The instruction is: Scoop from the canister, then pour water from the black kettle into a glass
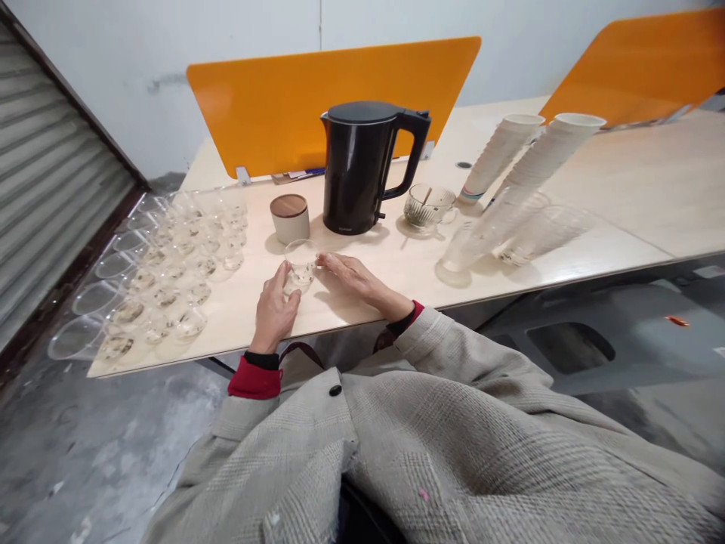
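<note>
Clear plastic cup [299, 266], small, upright on the pale wooden table [362, 287] near its front edge, a little dark matter at its bottom. Left hand [274, 308]: fingers curled round the cup's left side, thumb up against its wall, gripping it. Right hand [358, 278]: laid flat on the table just right of the cup, fingers stretched out and close together, tips touching the cup's rim or wall; nothing clasped in it. Both wrists show red cuffs under grey checked sleeves.

Behind the cup: round beige jar with wooden lid [289, 217], and beside it a black electric kettle [367, 166], handle to the right. Right of the kettle: glass cup with spoon [429, 205]. Further right: leaning stacks of paper cups [532, 162] and stacks of clear cups [504, 234]. Left of the hands: rows of filled clear cups [170, 279] covering the table's left end. Orange divider panel [334, 91] stands along the back edge
</note>
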The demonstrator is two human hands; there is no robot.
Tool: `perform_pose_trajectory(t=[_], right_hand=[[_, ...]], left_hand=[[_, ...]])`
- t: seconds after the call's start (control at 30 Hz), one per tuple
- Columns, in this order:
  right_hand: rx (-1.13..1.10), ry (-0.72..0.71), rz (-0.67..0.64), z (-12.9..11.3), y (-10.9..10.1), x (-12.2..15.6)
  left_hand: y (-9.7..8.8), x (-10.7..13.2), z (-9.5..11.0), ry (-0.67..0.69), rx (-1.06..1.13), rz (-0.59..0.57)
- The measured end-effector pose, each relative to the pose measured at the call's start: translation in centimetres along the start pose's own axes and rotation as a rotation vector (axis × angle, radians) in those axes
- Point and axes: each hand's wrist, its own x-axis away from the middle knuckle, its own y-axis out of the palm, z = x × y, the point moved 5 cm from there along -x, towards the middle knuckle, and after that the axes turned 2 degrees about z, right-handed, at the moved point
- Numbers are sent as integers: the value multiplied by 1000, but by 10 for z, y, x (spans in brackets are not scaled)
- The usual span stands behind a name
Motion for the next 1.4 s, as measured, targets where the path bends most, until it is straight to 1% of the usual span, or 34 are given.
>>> perform_pose_trajectory(t=[0.17,0.37,0.67,0.87,1.0,1.13,1.23,1.33,1.4], right_hand=[[51,40,-4,12,2,1],[101,69,17,21,2,3],[62,54,20,16,2,-2],[15,103,30,14,0,0],[21,113,59,18,-9,-2],[65,135,152,20,-32,-9],[84,131,176,15,-46,-12],[79,136,176,15,-48,-12],[67,140,179,20,-47,-12]], left_hand=[[-3,7,2,3,20,33],[-2,10,-4,-3,56,78],[-1,8,-7,-2,62,71],[0,7,-6,-17,50,75],[0,7,-9,-5,38,68],[1,7,-11,4,40,70],[1,6,-12,7,36,73],[0,5,-11,7,28,75],[-1,4,-11,-1,25,80]])
